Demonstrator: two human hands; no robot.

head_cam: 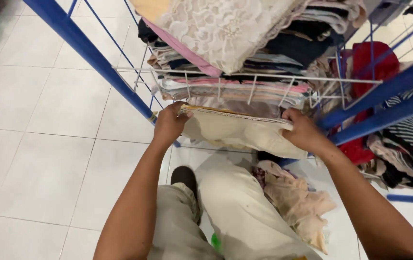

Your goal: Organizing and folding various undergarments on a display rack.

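A folded cream cloth (237, 130) with a lace edge is held level just under the white wire shelf (245, 77) of a blue rack. My left hand (169, 123) grips its left end. Its right end is pinched by my right hand (302, 130). Above the wire shelf sits a pile of folded clothes (245, 53) topped by a cream lace fabric (225, 29). My legs in beige trousers (225, 212) show below the cloth.
Blue rack bars (86, 53) slant across left and right. Red and striped garments (399, 125) hang on the right. A crumpled peach cloth (298, 202) lies on the white tiled floor (38, 144) beside my legs.
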